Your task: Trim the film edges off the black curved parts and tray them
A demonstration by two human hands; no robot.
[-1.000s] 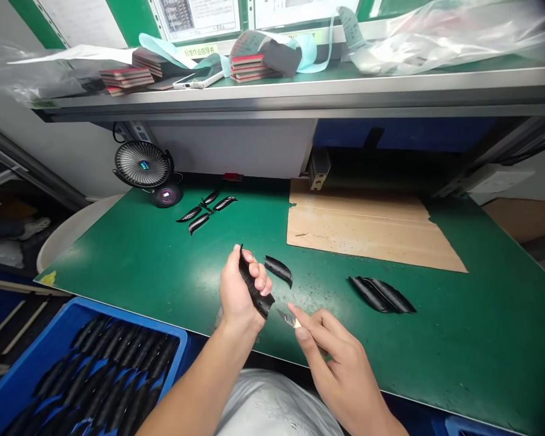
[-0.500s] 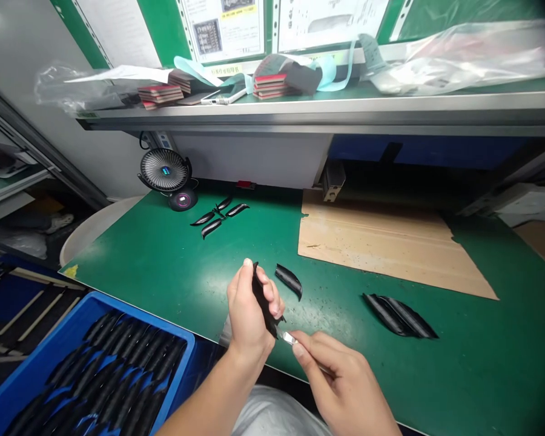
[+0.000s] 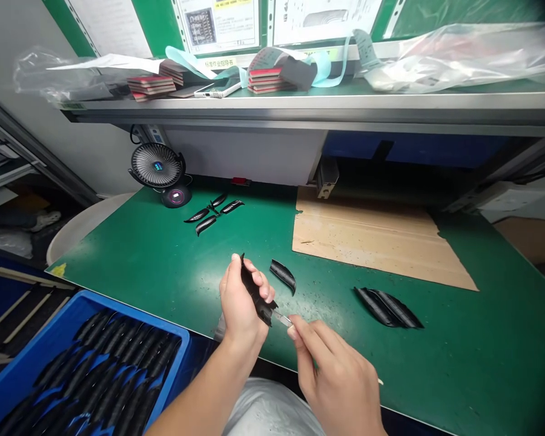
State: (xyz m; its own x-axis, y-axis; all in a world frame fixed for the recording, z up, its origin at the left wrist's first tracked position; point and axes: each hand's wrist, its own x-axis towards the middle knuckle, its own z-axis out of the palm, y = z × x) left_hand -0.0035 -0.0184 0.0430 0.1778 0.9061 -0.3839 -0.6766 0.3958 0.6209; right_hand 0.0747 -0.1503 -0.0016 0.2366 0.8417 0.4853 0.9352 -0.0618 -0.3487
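Observation:
A curved black part (image 3: 257,293) is gripped in my left hand (image 3: 241,298), its lower end pointing toward my right hand. My right hand (image 3: 333,363) is closed on a small metal knife (image 3: 283,318), whose thin blade is at the lower end of that part. One similar black piece (image 3: 283,276) lies on the green table (image 3: 172,266) just beyond my hands. Farther right, black curved pieces (image 3: 387,307) rest side by side.
A blue bin (image 3: 185,339) with several black parts stands at the lower left. Four-bladed black pieces (image 3: 214,213) lie near a small fan (image 3: 158,166). Flat cardboard (image 3: 372,239) covers the back right. A loaded shelf (image 3: 309,106) spans the back.
The black part in my left hand is turned a little, showing more of its lower end. The knife blade is drawn slightly away from it. The whole view has shifted slightly.

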